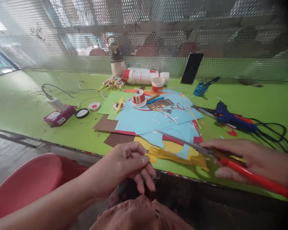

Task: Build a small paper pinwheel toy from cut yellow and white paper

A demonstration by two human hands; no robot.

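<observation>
One right hand (251, 155) | slim metal scissors (228, 163) | flat blue paper (141, 120)

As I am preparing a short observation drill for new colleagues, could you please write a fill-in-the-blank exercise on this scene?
1. The right hand holds scissors whose handles are ____.
2. The body of the glue gun is mostly ____.
3. The top of the table is mainly ____.
4. The stool stands on the ____ side of the picture.

Missing words: red; blue; green; left.
</observation>
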